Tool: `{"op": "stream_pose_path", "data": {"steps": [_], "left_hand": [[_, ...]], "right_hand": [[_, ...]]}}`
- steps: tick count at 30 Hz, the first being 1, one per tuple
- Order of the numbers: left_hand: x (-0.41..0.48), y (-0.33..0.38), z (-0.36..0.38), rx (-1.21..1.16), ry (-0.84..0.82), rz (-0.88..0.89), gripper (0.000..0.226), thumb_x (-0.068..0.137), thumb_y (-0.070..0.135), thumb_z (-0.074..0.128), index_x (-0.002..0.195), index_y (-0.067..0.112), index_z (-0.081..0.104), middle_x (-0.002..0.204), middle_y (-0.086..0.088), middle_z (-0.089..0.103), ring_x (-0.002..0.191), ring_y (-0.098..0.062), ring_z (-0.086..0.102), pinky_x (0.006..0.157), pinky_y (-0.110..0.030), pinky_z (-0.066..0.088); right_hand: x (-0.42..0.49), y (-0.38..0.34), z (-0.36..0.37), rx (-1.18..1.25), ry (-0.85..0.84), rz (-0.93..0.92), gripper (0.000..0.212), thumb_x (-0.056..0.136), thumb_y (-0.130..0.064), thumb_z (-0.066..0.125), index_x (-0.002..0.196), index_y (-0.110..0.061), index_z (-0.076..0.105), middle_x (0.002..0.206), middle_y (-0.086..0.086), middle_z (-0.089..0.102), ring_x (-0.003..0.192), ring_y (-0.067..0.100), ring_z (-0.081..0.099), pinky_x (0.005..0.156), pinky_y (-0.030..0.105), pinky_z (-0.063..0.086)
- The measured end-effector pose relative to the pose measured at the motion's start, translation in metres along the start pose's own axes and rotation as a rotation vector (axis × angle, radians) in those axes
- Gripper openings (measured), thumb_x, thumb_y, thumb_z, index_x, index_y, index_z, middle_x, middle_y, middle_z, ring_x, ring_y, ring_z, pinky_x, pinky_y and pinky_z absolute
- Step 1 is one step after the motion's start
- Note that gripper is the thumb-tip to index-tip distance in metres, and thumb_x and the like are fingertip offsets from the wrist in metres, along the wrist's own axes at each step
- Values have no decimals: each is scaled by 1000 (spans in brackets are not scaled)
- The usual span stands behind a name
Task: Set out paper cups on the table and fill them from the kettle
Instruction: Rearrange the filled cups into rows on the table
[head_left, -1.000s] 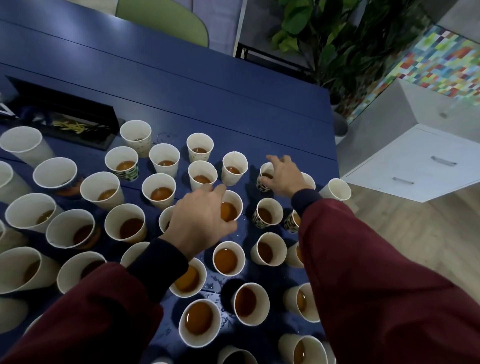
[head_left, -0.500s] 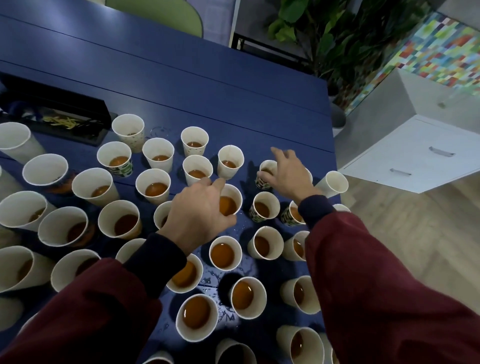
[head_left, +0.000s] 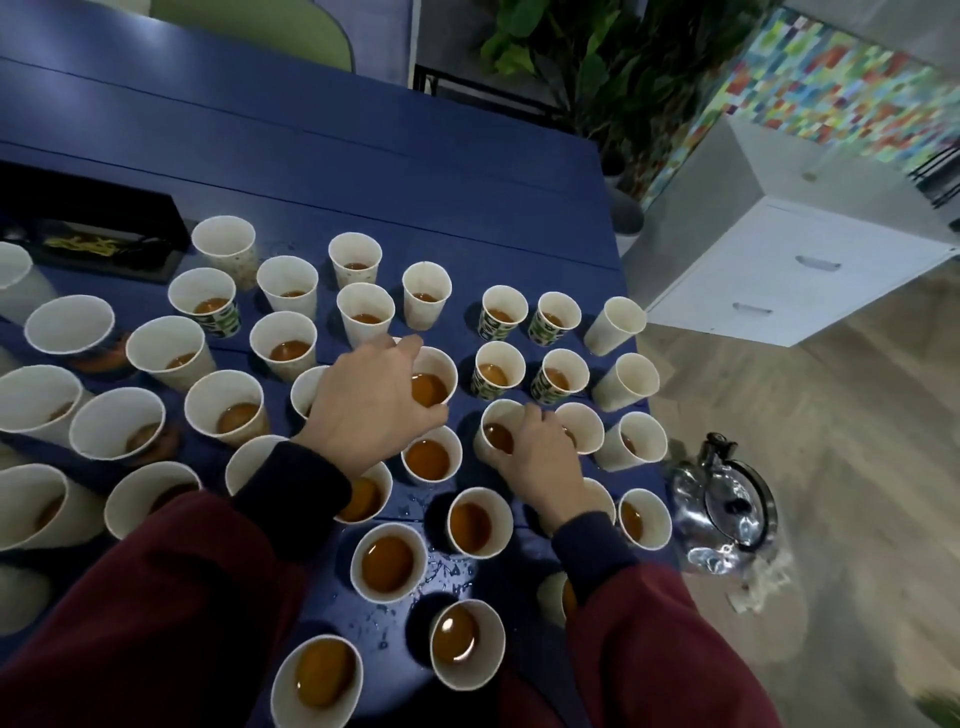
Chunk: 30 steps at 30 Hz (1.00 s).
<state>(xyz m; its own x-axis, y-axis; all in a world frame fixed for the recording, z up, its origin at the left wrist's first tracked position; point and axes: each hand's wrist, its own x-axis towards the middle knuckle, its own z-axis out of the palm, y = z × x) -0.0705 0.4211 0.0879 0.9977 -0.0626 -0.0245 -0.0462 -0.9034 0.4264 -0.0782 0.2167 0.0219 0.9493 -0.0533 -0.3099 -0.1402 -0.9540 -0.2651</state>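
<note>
Several white paper cups, most holding brown tea, crowd the blue table. My left hand reaches over the middle of the group and grips the rim of a tea-filled cup between thumb and fingers. My right hand is just to the right and nearer, with its fingers curled round another tea-filled cup. A shiny kettle with a black handle stands on the floor beside the table's right edge, away from both hands.
A black tray lies at the table's far left. Water drops wet the table near the front cups. A white drawer cabinet and a potted plant stand to the right, past the table edge. Green chair at the back.
My right hand has drawn back from a far patterned cup to a nearer cup. My left hand stays on the same cup. The view has swung right, bringing the kettle into sight.
</note>
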Motion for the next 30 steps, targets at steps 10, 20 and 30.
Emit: {"op": "stream_pose_path", "data": {"steps": [10,20,30], "left_hand": [[-25,8,0,-2,37,-13,55,77,56,73,120,26,58,117,-3,64,104,-23,59,71,-30,37],[-43,26,-4,27,70,-52,55,77,56,75,118,23,58,115,-7,65,103,-26,59,72,-32,38],[-83,42,-2,49,101,-112,58,78,56,74,119,19,58,107,-9,65,100,-27,60,69,-34,38]], "right_hand": [[-10,-7,5,91,62,15,76,83,-66,68,118,-3,43,114,18,63,105,35,64,72,32,39],[-85,1,10,87,-156,-81,79,81,-58,74,136,-15,37,132,12,49,116,32,59,85,37,47],[-88,1,20,-62,-128,-330,68,81,-34,77,135,-17,40,135,14,45,111,39,59,86,47,53]]}}
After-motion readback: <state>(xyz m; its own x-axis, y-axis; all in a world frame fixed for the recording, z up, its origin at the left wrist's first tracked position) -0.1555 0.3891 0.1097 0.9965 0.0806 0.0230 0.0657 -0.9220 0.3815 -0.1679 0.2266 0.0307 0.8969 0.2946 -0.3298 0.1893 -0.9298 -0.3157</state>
